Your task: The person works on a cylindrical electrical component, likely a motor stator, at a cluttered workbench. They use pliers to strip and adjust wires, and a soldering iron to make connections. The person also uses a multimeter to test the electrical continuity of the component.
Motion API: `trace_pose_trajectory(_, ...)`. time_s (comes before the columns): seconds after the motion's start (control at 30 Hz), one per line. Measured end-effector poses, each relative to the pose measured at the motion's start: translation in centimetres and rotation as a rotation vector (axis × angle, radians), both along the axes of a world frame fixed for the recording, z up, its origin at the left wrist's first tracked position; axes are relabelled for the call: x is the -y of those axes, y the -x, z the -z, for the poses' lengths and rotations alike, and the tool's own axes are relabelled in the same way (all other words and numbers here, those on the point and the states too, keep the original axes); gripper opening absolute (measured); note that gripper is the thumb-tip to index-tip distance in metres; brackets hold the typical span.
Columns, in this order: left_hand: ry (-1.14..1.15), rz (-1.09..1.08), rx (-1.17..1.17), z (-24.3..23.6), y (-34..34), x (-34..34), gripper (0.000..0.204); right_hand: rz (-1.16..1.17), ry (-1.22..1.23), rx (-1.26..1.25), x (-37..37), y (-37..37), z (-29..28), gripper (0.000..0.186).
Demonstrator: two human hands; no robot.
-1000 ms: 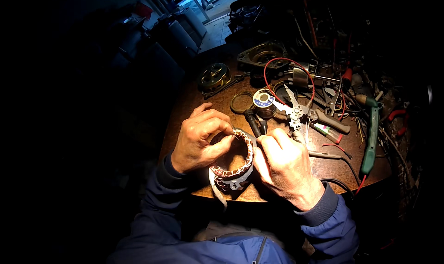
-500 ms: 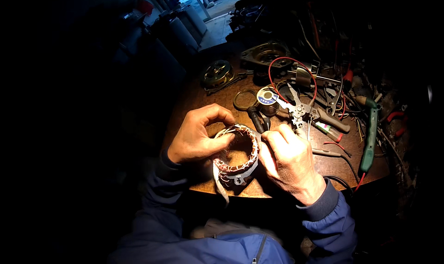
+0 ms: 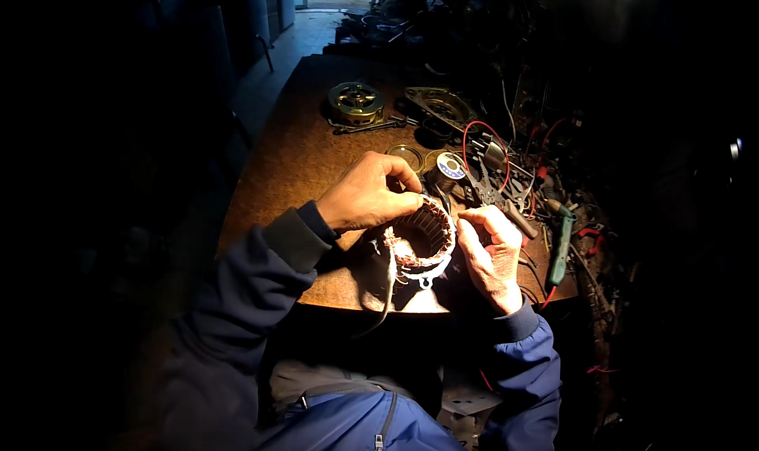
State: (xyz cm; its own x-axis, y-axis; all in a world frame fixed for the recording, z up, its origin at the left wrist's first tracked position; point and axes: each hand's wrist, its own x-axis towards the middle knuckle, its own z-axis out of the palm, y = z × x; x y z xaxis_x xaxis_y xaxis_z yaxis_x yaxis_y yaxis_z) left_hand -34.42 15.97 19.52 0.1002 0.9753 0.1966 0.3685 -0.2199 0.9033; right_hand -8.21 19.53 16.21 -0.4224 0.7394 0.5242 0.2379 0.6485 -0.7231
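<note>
A ring-shaped motor stator point(image 3: 450, 241) with laced copper windings stands on the wooden table close to its front edge, its bore facing up. From its left side a whitish sleeved lead point(image 3: 390, 285) hangs over the edge. At the upper left of the rim, my left hand point(image 3: 368, 194) pinches the winding edge between thumb and fingers. Just right of the stator is my right hand point(image 3: 494, 253), thumb and forefinger drawn together. Whatever lies in that pinch, perhaps a thin thread, is too small to make out.
Behind the stator are a spool point(image 3: 451, 166), wire-stripping pliers point(image 3: 489, 188) and a looped red wire point(image 3: 507, 162). A green-handled soldering iron point(image 3: 563, 249) lies at right among cluttered tools. Farther back sit a round brass-coloured motor cover point(image 3: 356, 101) and a flat metal housing point(image 3: 435, 103).
The view has shifted and turned. My left hand has moved from around the stator's left wall, thumb inside, to its upper rim. My right hand has turned slightly beside the stator.
</note>
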Motion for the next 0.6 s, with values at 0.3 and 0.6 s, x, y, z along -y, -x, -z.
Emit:
trace_pose_trajectory(0.3,-0.151,-0.044,0.069,1.5,-0.4,-0.6,0.018,0.009,-0.311,0.161,0.5,2.4,-3.5,0.016)
trace_pose_trajectory(0.6,-0.016,0.036,0.093,1.1,0.8,-1.2,0.022,0.016,-0.227,0.236,1.8,3.9,-4.1,0.020)
